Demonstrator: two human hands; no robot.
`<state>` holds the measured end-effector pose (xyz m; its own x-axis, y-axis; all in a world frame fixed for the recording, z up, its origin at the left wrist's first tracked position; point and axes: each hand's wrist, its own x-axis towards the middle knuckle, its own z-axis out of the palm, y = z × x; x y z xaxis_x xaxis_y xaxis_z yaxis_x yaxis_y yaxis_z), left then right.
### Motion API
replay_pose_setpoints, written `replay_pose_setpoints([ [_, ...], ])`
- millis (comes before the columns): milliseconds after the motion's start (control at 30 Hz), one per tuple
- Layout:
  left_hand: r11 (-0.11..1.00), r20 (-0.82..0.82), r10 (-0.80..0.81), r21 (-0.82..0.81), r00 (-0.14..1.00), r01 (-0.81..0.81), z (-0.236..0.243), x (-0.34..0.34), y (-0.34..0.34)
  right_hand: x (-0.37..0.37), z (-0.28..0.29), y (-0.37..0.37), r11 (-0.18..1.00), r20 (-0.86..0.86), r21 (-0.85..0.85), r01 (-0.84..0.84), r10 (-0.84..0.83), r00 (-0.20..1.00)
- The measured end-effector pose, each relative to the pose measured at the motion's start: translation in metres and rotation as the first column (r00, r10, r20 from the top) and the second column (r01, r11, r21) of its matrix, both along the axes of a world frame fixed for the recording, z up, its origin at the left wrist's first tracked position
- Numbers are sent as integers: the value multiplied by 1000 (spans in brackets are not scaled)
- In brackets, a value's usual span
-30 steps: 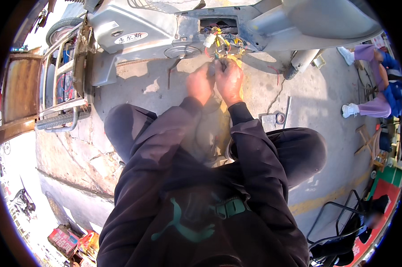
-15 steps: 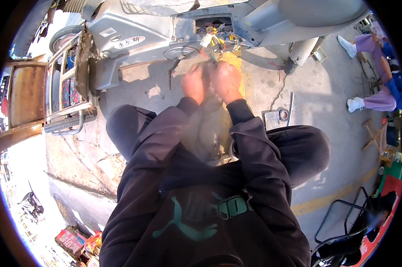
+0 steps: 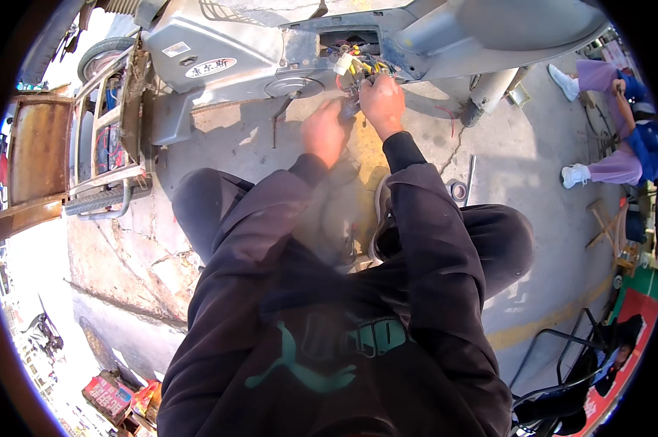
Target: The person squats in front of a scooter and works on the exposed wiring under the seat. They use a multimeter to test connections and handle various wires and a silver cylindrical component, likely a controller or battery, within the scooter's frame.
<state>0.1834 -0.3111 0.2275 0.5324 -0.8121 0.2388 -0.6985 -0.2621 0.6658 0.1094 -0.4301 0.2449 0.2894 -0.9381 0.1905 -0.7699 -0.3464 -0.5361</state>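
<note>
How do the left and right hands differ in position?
The right hand is farther forward; the left hand is nearer the body. The right hand overlaps the near edge of the wire bundle; the left hand is mostly below and left of it in the picture. Both are bare, with dark cuffs.

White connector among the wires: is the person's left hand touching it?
Apart. The head view shows the left hand short of the white connector, with a clear gap between them.
</note>
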Motion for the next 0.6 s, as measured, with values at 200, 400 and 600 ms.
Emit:
replay_pose_setpoints([
  [200, 968, -323, 103, 251, 941, -20, 16, 22, -7, -6, 2, 43, 985, 127, -125, -120, 136, 982],
  [400, 992, -65, 88, 101, 994, -81, -4, 13, -3, -31, -12, 30, 994, 52, 60, -95, 92, 994],
  [600, 988, -871, -139, -153, 471, 9, -31, 29, -2, -30, -20, 52, 934, 587, 209, -290, 117, 801],
])
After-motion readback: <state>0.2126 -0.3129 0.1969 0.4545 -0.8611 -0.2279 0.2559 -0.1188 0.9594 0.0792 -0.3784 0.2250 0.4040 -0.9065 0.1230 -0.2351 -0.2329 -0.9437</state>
